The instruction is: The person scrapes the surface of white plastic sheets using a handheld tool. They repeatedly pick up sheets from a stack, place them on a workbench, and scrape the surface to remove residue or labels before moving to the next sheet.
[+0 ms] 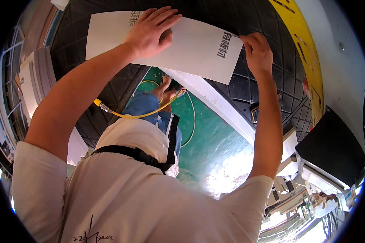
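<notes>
A white rectangular board (pixel 190 48) with dark printed characters lies across a black, grid-grooved work surface (pixel 257 87), its near edge jutting over a gap. Flat on its upper left part rests my left hand (pixel 152 32), fingers stretched toward the right and thumb a little apart. At the board's far right corner, my right hand (pixel 258 54) is closed, with its bent fingers and thumb pinching the edge. The fingertips there are partly hidden.
A yellow slotted metal rail (pixel 300 44) runs along the right side. A yellow air hose (pixel 140 116) with a metal fitting crosses near my body. Stacked panels (pixel 42 77) stand at the left. Green floor (pixel 202 117) shows through the gap beside a pale metal edge (pixel 219 99).
</notes>
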The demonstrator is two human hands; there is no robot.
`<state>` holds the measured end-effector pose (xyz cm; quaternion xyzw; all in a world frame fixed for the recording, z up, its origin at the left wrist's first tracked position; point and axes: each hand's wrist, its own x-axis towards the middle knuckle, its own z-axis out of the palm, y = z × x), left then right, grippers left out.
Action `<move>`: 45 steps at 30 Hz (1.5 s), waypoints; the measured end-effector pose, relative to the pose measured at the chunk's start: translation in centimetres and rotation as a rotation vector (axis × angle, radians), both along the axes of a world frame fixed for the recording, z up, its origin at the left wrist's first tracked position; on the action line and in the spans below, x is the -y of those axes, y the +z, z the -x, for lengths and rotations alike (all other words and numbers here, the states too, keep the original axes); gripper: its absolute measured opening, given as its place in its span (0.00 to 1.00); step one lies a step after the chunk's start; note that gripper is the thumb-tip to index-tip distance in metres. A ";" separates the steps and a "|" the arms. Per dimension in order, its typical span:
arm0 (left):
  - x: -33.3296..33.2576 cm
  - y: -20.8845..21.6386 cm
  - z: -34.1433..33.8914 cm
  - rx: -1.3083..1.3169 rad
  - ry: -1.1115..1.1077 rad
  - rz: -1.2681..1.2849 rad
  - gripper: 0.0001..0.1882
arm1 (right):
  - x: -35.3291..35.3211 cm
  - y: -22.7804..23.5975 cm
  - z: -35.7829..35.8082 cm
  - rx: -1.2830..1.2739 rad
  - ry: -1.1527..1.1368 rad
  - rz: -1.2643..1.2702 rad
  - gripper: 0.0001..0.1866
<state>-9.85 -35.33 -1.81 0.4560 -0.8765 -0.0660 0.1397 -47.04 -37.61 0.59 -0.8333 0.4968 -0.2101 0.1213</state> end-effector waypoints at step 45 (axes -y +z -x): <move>-9.9 1.5 1.7 -0.128 -0.120 -0.105 0.32 | -8.6 -1.6 -11.9 0.647 -0.918 -0.207 0.12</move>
